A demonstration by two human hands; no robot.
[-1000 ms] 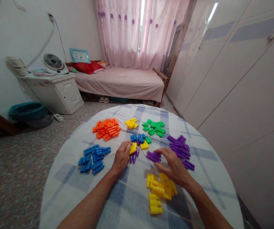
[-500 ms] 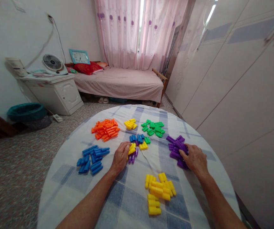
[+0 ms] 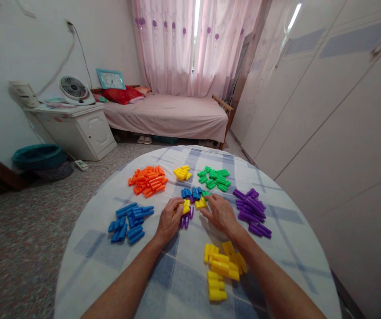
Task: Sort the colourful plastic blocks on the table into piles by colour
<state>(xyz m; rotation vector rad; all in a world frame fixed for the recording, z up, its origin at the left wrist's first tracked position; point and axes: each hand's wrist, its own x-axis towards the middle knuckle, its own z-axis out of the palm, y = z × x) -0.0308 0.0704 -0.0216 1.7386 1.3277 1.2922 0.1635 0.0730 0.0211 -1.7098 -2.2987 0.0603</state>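
Note:
My left hand (image 3: 170, 219) is closed on a yellow plastic piece (image 3: 186, 206) of joined rounded tubes, thumb and fingers pinching its left side. Purple pieces (image 3: 185, 221) lie just below it, partly hidden by my fingers. My right hand (image 3: 220, 213) hovers palm down at the right of the middle cluster, thumb and fingers apart, and I see nothing held in it. Beside its fingertips are another yellow piece (image 3: 200, 203) and a small green piece (image 3: 205, 193), partly covered. Blue pieces (image 3: 192, 193) form the far side of this cluster.
Around the cluster on the checked tablecloth (image 3: 110, 274) lie piles of orange pieces (image 3: 148, 180), blue pieces (image 3: 127, 221), green pieces (image 3: 214, 178) and purple pieces (image 3: 250, 207). Yellow pieces form a small far pile (image 3: 182, 173) and a larger near pile (image 3: 222, 268) by my right forearm.
My right hand has left the purple pile and moved left to the middle cluster. My left hand stays on the yellow piece.

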